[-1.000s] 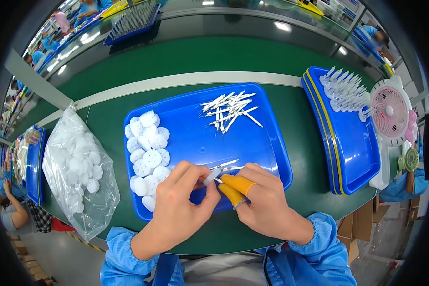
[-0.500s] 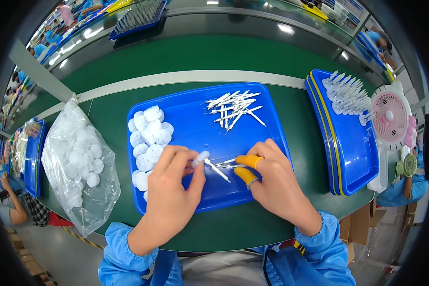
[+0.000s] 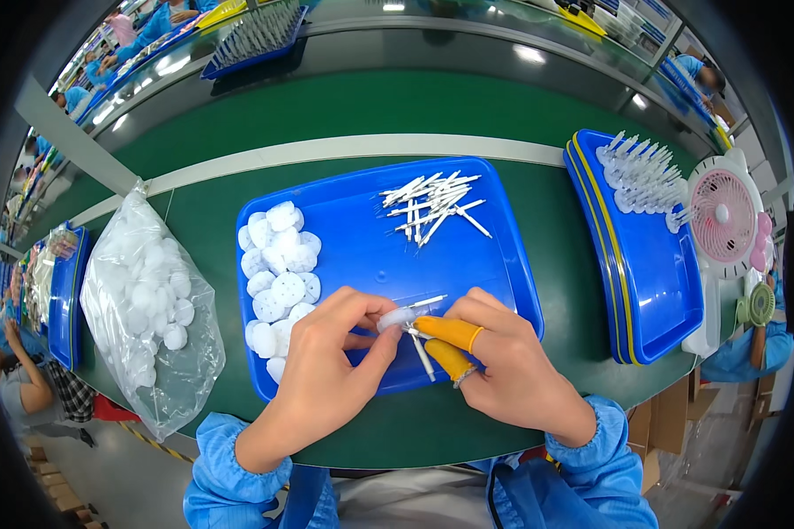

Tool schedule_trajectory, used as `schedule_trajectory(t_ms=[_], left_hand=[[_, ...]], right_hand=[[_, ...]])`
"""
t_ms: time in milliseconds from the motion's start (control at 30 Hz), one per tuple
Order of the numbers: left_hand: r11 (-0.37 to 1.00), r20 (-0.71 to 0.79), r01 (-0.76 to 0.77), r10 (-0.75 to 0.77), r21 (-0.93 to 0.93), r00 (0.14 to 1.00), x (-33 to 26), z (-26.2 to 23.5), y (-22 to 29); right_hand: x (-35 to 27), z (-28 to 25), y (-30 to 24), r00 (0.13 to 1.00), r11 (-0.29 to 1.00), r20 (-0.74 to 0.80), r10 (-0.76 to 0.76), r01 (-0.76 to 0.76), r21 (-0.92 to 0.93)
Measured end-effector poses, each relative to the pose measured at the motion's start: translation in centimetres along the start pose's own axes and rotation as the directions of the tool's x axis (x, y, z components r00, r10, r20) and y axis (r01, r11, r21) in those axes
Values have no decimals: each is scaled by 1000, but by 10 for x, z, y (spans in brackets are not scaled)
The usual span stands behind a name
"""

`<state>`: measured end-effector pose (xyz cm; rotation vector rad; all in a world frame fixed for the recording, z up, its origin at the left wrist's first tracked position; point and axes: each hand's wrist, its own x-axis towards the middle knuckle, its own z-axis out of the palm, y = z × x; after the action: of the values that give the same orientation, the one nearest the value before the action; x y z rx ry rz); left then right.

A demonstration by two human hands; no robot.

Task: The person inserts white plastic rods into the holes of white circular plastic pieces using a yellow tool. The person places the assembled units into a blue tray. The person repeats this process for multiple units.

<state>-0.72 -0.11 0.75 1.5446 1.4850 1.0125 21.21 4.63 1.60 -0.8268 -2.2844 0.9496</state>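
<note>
My left hand [image 3: 331, 348] pinches a translucent white disc [image 3: 395, 318] edge-on above the near half of a blue tray [image 3: 388, 377]. Yellow finger covers sit on the thumb and forefinger of my right hand [image 3: 507, 353], which are closed at the disc's right side on a thin white stick-shaped part [image 3: 424, 360]. That part slants down toward me, and a second white stick [image 3: 429, 301] points up and right from the disc. My fingertips hide where they join. Perforated white discs [image 3: 278, 286] are heaped along the tray's left side. Loose white sticks [image 3: 432, 203] lie at its far right.
A clear plastic bag of white discs [image 3: 150, 309] lies to the left. Stacked blue trays [image 3: 653, 309] on the right hold rows of discs with upright sticks [image 3: 640, 176]. Beside them is a pink and white fan [image 3: 722, 214]. Other people sit farther off.
My right hand has moved left and its fingers now meet the disc. A white stick now extends up and right from the disc, while another still hangs downward.
</note>
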Motion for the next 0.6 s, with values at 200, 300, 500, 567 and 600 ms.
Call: schedule_trajectory(t_ms=[200,300,500,567,600], left_hand=[[991,-21,-96,99,98,995,1,5,0],[986,-40,-113,118,122,992,0,5,-1],[994,-65,-50,56,94,996,-1,7,1],[993,-53,-64,69,96,996,-2,9,0],[991,-63,-87,93,100,994,-2,9,-1]], right_hand=[[-1,-2,4,1000,1000,23,-9,9,-9],[-1,-1,7,999,999,18,27,-26,-18],[1,2,8,999,993,26,28,-25,-113],[0,7,7,1000,992,11,5,-3,-125],[0,9,6,1000,994,-12,0,-1,-109]])
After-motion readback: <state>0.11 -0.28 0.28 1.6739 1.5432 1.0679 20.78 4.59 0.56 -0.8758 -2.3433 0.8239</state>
